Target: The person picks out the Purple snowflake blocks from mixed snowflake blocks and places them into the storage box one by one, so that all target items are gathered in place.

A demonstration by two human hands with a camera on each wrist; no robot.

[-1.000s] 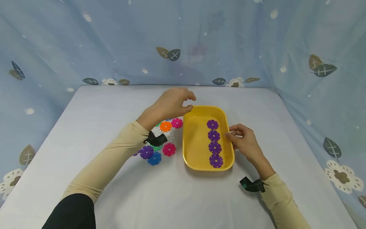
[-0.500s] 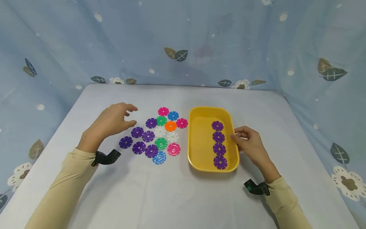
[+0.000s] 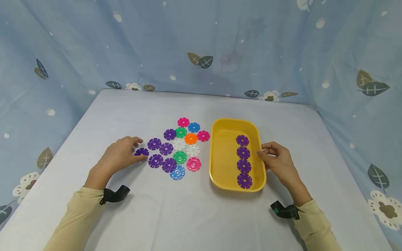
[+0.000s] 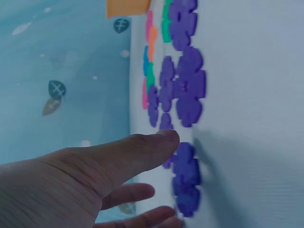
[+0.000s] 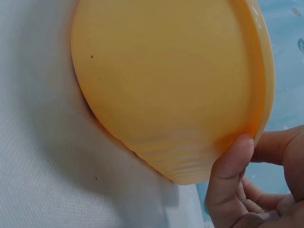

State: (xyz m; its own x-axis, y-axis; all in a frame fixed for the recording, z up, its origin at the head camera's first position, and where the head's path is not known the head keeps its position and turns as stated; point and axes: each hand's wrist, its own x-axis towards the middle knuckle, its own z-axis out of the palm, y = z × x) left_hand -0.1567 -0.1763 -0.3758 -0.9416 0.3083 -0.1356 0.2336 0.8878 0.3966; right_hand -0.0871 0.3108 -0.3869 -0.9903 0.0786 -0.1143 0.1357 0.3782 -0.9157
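Note:
My left hand (image 3: pixel 117 157) is at the leftmost purple snowflake disc (image 3: pixel 142 152), thumb and fingers spread on either side of it. In the left wrist view the thumb stands apart from the fingers, with this purple disc (image 4: pixel 186 175) just beyond; whether skin touches it I cannot tell. On the right, my right hand (image 3: pixel 278 161) pinches the side rim of a yellow tray (image 3: pixel 224 170). The right wrist view has thumb and forefinger on the tray's rim (image 5: pixel 266 90). Inside the tray several purple discs (image 3: pixel 243 166) lie in a lengthwise row along its right side.
Between left hand and tray, flat discs lie spread on the white table (image 3: pixel 194 216): more purple discs (image 3: pixel 165 149), green discs (image 3: pixel 180 157), white discs (image 3: pixel 193 150), pink discs (image 3: pixel 193 164), blue discs (image 3: pixel 177 172) and an orange disc (image 3: pixel 191 138). A patterned blue curtain (image 3: pixel 150 45) surrounds the table.
My left hand has swung from above the tray's far left corner leftward, then down to the leftmost purple disc. The right hand keeps its hold on the tray rim. The head view has shifted slightly.

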